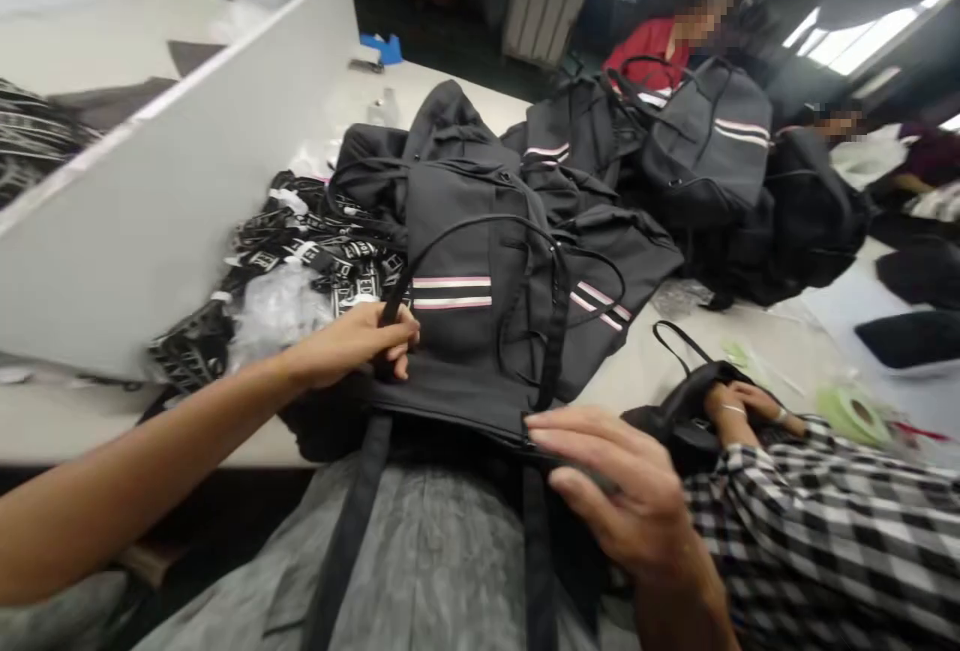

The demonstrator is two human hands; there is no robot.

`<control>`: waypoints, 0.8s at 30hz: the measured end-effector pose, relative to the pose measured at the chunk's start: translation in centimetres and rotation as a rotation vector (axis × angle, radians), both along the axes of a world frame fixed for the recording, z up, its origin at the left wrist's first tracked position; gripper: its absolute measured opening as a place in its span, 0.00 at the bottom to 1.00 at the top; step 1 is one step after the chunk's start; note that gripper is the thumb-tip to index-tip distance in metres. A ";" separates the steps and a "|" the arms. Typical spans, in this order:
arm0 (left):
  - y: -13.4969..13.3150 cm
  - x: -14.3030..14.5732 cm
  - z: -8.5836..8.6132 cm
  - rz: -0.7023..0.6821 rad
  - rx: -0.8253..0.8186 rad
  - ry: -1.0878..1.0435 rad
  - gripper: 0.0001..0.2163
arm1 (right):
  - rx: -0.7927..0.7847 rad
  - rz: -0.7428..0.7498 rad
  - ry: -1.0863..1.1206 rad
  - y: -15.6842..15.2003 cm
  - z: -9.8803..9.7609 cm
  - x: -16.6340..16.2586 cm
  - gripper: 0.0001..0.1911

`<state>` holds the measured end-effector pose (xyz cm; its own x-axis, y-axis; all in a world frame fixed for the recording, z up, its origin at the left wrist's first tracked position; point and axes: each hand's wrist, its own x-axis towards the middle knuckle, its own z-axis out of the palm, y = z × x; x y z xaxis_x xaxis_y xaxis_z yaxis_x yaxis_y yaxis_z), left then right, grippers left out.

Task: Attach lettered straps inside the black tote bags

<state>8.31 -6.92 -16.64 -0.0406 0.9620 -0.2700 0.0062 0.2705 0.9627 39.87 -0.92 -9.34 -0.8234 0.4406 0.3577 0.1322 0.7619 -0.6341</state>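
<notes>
A dark grey backpack point(450, 386) lies at the table's front edge, with its near edge and two black straps point(351, 531) hanging down over my lap. My left hand point(379, 339) is closed round the base of the backpack's thin looped carry handle point(480, 221). At the near right edge of the bag, my right hand point(622, 481) touches the fabric with its fingertips. Its fingers are stretched out and the thumb is held apart below them. Beyond, more dark bags point(454, 231) with white and pink stripes lie piled against this one.
Left stand a white partition point(247, 161) and a heap of black printed straps point(352, 261) with clear plastic. More bags point(709, 141) are stacked at the back right. A co-worker in a checked sleeve point(795, 501) handles a black bag point(675, 421) close by, beside a tape roll point(855, 413).
</notes>
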 end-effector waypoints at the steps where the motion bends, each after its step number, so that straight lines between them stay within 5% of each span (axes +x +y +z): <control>1: 0.2 0.2 0.1 -0.020 -0.025 -0.043 0.15 | 0.013 0.021 -0.070 -0.5 -1.0 -1.1 0.16; 5: 1.5 -0.3 0.4 -0.129 -0.130 -0.072 0.19 | 0.117 -0.072 -0.182 -1.7 -4.7 -3.1 0.20; 9: 2.8 -2.7 -0.1 -0.194 -0.026 0.352 0.21 | 0.170 -0.239 -0.172 -1.2 -6.9 -2.3 0.19; 13: 1.0 -4.1 0.0 0.145 0.188 0.711 0.18 | 0.177 -0.329 -0.157 0.1 -7.9 -1.9 0.14; 15: -1.3 -3.5 0.2 0.396 0.332 0.853 0.13 | 0.169 -0.358 -0.158 0.5 -8.2 -2.1 0.13; 17: -3.9 -2.1 -0.1 0.491 0.465 1.006 0.12 | 0.153 -0.380 -0.162 0.7 -8.3 -2.5 0.13; 21: -7.1 1.3 -2.3 0.237 0.513 1.148 0.11 | 0.094 -0.414 -0.147 0.8 -8.1 -3.5 0.15; 24: -7.2 2.5 -4.6 0.261 0.500 1.240 0.15 | 0.071 -0.445 -0.096 0.4 -7.7 -4.5 0.13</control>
